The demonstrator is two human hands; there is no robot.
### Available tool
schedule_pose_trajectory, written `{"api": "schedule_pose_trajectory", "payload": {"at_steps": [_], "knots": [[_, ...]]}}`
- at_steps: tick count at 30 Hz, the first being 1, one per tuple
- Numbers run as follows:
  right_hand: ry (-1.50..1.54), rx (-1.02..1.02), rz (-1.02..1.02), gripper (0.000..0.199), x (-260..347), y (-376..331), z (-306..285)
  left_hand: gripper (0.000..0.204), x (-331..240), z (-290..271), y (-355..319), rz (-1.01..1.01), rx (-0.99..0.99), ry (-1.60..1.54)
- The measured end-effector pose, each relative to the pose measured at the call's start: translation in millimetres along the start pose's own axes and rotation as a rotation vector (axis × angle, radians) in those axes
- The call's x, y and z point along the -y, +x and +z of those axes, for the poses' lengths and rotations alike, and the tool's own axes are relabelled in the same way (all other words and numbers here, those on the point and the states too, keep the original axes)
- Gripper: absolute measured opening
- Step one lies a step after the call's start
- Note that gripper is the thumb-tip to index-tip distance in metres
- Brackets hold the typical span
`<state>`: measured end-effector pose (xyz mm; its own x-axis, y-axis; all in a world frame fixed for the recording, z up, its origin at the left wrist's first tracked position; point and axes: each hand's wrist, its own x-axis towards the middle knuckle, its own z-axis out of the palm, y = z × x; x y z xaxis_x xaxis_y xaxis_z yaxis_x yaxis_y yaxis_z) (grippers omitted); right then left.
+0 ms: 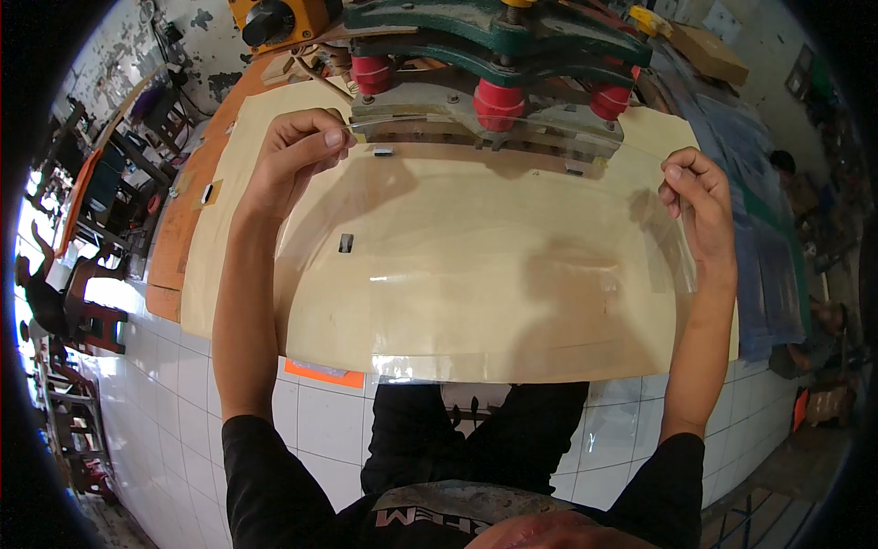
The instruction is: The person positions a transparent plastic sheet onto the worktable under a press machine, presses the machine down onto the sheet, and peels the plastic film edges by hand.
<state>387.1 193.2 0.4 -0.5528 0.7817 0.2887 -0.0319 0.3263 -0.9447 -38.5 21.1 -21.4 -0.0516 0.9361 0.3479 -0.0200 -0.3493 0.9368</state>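
A clear plastic sheet (494,274) is stretched between my hands over a cream board (208,284) on the workbench. Its glossy near edge reaches the front of the board. My left hand (304,157) pinches the far left part of the sheet between thumb and fingers. At the far right, my right hand (700,194) has its fingers closed on the sheet's other side. The sheet's far edge runs close in front of a green press (512,41) with red cylinders (498,105). A small dark piece (346,243) shows on the board near my left forearm.
Another small piece (208,194) lies near the wooden bench edge (169,261). Bluish plastic sheeting (764,265) covers the right side. An orange machine (279,23) stands at the back left, a cardboard box (709,52) at the back right. Something orange (323,373) sticks out below the board's front edge.
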Motion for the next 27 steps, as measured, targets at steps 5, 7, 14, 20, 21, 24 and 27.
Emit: {"api": "schedule_pose_trajectory", "payload": {"at_steps": [5, 7, 14, 20, 21, 24, 27], "knots": [[-0.005, -0.005, -0.002, 0.012, 0.1, 0.5, 0.1, 0.013, 1.2, -1.3, 0.4, 0.003, 0.007, 0.004], [-0.009, -0.003, 0.000, 0.012, 0.0, 0.4, -0.1, 0.013, 1.6, -1.5, 0.4, 0.006, 0.014, -0.001], [-0.013, -0.003, -0.001, 0.012, 0.8, -0.1, 0.2, 0.013, 2.7, -2.0, 0.8, 0.007, 0.004, 0.004], [-0.006, -0.004, 0.001, 0.011, 1.4, -0.3, 1.6, 0.013, 1.9, -2.2, 0.2, -0.011, -0.006, 0.013], [-0.007, -0.007, -0.003, 0.011, 1.6, -0.5, 1.9, 0.013, 2.0, -1.8, -0.1, -0.014, -0.016, 0.019], [-0.007, -0.010, -0.006, 0.011, 1.2, -0.6, 1.8, 0.013, 1.9, -2.2, -0.3, -0.015, -0.012, 0.020], [-0.006, -0.008, -0.004, 0.011, 0.8, -0.6, 0.8, 0.013, 2.2, -2.7, 0.0, 0.000, 0.001, 0.014]]}}
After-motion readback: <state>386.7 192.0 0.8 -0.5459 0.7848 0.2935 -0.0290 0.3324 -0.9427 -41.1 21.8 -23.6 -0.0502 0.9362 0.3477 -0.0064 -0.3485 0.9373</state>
